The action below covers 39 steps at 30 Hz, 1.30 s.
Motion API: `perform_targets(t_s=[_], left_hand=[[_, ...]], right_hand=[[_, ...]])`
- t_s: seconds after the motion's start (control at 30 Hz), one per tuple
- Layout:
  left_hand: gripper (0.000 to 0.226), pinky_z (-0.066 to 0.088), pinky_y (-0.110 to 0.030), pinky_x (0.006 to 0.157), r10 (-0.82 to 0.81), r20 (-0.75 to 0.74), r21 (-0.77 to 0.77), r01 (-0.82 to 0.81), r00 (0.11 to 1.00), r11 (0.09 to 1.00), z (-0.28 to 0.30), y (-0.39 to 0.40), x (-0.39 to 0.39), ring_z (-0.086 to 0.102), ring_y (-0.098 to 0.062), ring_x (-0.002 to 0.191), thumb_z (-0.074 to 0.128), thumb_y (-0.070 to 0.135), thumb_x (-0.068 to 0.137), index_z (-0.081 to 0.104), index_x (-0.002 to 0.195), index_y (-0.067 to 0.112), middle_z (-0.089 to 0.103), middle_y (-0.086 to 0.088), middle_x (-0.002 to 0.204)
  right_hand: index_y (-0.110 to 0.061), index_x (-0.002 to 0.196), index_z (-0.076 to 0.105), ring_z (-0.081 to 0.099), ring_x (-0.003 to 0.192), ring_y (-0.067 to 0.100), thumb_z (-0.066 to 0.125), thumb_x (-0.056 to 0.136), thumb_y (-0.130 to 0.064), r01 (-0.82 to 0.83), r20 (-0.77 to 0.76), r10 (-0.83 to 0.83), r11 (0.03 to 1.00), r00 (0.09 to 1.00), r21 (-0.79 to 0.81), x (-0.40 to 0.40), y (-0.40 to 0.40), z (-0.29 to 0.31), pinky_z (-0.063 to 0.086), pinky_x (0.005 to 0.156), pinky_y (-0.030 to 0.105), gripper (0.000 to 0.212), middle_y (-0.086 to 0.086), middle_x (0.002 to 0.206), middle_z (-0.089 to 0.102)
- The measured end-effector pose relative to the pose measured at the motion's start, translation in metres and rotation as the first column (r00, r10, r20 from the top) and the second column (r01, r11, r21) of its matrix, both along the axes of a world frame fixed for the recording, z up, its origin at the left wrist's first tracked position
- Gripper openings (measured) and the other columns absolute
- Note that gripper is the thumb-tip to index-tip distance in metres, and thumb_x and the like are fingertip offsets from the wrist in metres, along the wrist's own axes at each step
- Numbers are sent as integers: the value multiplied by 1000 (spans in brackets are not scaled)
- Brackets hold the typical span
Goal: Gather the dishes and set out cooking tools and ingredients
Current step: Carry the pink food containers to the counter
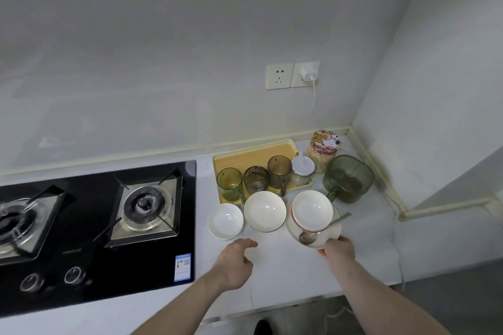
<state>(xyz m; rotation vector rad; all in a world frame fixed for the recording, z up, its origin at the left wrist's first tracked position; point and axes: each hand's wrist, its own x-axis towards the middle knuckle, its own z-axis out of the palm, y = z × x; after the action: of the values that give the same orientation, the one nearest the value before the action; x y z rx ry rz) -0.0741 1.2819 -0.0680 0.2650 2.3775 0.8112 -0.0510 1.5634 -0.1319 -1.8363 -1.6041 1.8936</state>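
White counter [285, 266] | gathering dishes | your right hand [339, 250] grips plate [330, 234] near edge; left hand [235, 261] loose, empty | next: stack middle bowl [264, 211].

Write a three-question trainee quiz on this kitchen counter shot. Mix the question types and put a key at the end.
1. True or false: the spoon lies on the plate.
2. What does the right hand grip?
A. a glass
B. the plate's near edge
C. a stove knob
3. Fill in: the three glasses stand in a yellow ____.

Key
1. True; its bowl end rests on the plate beside the red-rimmed bowl.
2. B
3. tray

The left hand holds nothing.
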Motion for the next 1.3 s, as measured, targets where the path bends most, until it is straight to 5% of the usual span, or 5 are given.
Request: perform_targets(t_s=[0.2,0.47,0.8,1.07,1.3], left_hand=[[53,48,-19,97,42,-42,17,-42,998,999,10,-32,20,60,-9,110,46,11,90,55,135,36,52,11,141],[47,48,-13,77,220,-97,78,-213,971,974,37,-141,84,59,0,101,50,12,88,58,129,34,52,16,127],[44,42,-7,82,544,-258,93,-540,799,837,74,-339,234,59,2,102,55,15,86,58,124,36,55,17,127],[44,45,-15,88,803,-353,202,-799,480,567,111,-463,360,59,3,105,61,14,83,62,120,38,56,24,124],[41,43,-7,87,914,-383,303,-916,134,262,137,-549,468,56,12,105,63,10,87,64,119,34,58,23,121]], right_hand=[[-6,108,51,59,67,30,46,102,-8,-38,-45,33,992,998,-117,35,-50,2,54,38,29,8,17,87,56],[-15,108,51,52,62,24,48,100,-2,-428,-101,420,900,902,-82,62,-188,24,49,47,27,15,9,81,53],[-29,105,64,69,88,16,57,95,-22,-914,-164,973,210,161,348,101,-424,100,62,80,42,14,-5,107,65],[-35,114,66,65,77,12,56,93,-21,-868,-183,932,-201,-312,455,180,-586,167,54,57,27,27,-17,115,65],[-31,121,67,64,82,3,65,92,-24,-697,-174,757,-450,-629,558,238,-729,201,56,93,36,30,-18,115,68]])
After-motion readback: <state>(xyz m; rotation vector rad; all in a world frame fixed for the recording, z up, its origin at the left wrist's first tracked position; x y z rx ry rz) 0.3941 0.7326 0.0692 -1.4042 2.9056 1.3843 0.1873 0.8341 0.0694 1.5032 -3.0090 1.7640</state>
